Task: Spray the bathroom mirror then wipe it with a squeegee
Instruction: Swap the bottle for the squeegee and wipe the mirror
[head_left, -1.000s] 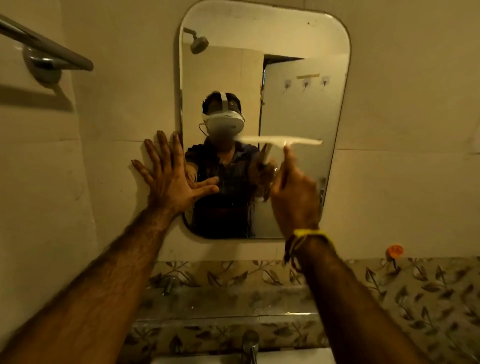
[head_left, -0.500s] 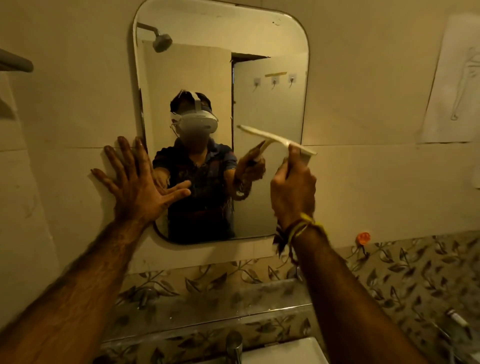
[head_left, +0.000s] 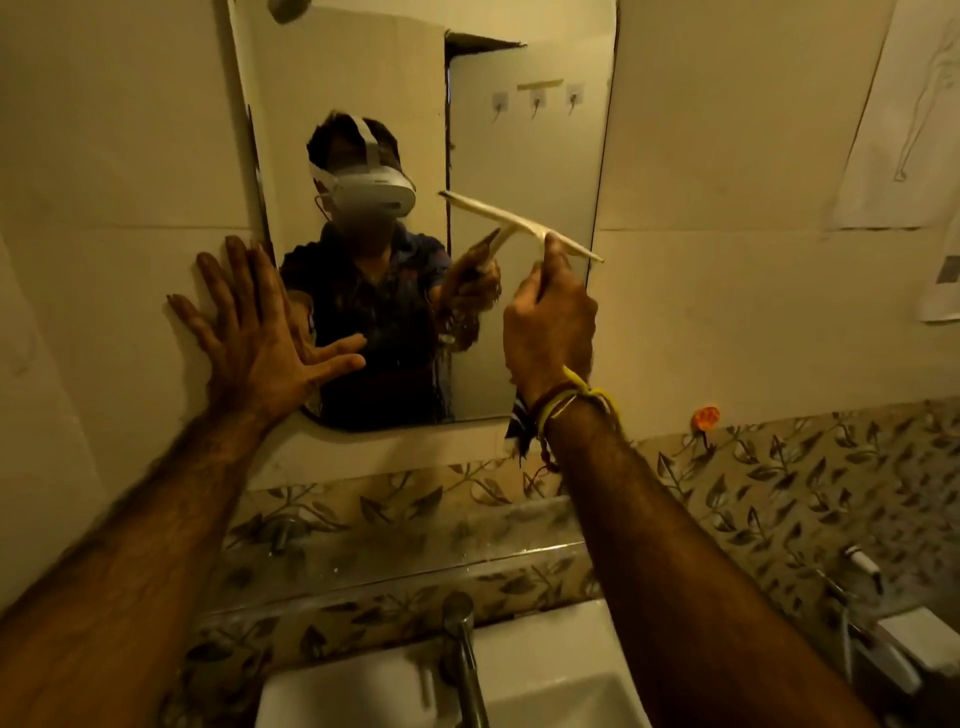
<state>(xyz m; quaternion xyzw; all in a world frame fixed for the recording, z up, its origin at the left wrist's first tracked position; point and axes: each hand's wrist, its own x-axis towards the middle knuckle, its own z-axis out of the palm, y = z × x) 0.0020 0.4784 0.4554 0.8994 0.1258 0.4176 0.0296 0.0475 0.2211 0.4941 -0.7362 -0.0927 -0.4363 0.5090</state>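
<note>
The right hand (head_left: 548, 317) is clenched around the handle of the white squeegee (head_left: 519, 224), whose blade lies tilted against the right part of the mirror (head_left: 524, 130), its right end lower and reaching the mirror's right edge. The left hand (head_left: 254, 332) is spread flat, fingers straight, pressing on the wall and the mirror's lower left edge, so it covers that corner of the glass. Thread bands (head_left: 561, 405) circle the right wrist. Below the mirror runs a leaf-patterned tile strip (head_left: 779, 478) with a narrow ledge (head_left: 395, 566). Nearest are a metal tap (head_left: 462, 649) and a white basin (head_left: 550, 691). An orange hook (head_left: 705, 417) sits on the wall at right, and papers (head_left: 904, 119) hang far right.
</note>
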